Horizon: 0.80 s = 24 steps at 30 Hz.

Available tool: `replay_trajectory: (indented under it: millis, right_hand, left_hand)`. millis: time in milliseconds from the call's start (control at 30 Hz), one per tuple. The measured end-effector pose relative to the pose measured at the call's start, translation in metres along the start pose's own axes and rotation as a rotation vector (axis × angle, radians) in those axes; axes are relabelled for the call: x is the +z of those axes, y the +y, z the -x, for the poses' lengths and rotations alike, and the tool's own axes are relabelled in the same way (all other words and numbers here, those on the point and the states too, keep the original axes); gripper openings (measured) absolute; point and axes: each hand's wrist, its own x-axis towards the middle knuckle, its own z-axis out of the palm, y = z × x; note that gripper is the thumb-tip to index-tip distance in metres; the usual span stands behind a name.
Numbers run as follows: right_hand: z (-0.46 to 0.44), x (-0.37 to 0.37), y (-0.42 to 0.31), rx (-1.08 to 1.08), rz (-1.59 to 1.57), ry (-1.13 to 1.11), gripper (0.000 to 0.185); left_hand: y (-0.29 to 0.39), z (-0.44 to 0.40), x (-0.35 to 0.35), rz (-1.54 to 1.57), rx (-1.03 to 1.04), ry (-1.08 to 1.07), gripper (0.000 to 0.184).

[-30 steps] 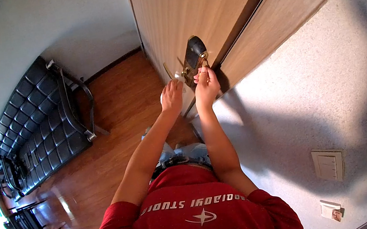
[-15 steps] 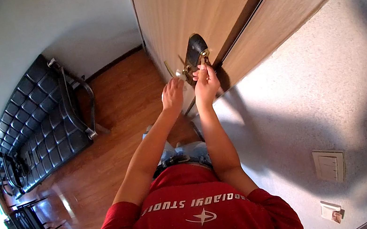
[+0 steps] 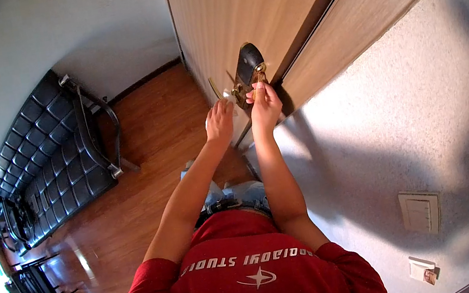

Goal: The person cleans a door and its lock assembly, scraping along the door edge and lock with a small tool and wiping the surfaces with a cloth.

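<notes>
A dark lock with brass parts (image 3: pixel 249 64) is mounted on the wooden door (image 3: pixel 238 6). Just below its lower end, my right hand (image 3: pixel 265 105) pinches a small brass-coloured piece, its tip close to the lock. My left hand (image 3: pixel 220 122) is beside the brass door handle (image 3: pixel 215 87), its fingers curled round something white and thin (image 3: pixel 229 95), mostly hidden under the palm. The two hands are a short way apart.
A black tufted sofa (image 3: pixel 49 165) with metal arms stands at the left on the wooden floor (image 3: pixel 151 116). The door frame and a white wall (image 3: pixel 355 140) lie to the right, with a light switch (image 3: pixel 420 212). Black chairs are at the lower left.
My right hand has shifted and turned slightly beneath the lock, still pinching the small piece. My left hand has stayed almost in place.
</notes>
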Motion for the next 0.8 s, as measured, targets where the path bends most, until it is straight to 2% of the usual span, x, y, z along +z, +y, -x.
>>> replay_trajectory:
  millis: [800]
  right_hand:
    - [-0.002,0.003,0.003,-0.029,-0.004,-0.007,0.025]
  left_hand:
    - [-0.003,0.001,0.000,0.075,0.015,0.007,0.029]
